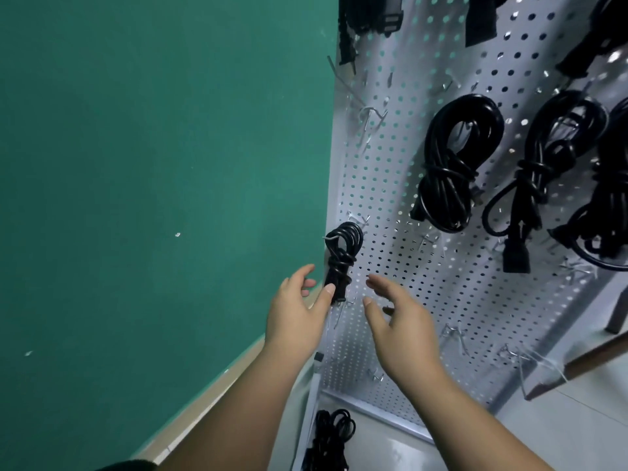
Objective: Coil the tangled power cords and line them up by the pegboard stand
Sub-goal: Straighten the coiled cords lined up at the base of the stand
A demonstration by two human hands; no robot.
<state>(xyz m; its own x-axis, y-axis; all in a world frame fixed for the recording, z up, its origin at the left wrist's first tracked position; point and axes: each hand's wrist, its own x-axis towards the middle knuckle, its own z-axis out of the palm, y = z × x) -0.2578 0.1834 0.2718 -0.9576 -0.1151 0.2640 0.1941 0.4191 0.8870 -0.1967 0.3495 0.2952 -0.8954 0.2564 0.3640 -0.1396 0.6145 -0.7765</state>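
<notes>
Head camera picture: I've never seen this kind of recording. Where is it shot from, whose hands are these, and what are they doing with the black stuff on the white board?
There is no machine here. A camera worn on a person's head looks down at their own two bare hands. The white perforated panel is a pegboard stand, next to a green wall. A small coiled cord hangs at its left edge. The left hand rests its thumb on that cord's lower end, with its fingers relaxed. The right hand hovers open beside it, holding nothing. Larger coiled cords hang further right, and more cords lie on the floor at the stand's foot.
</notes>
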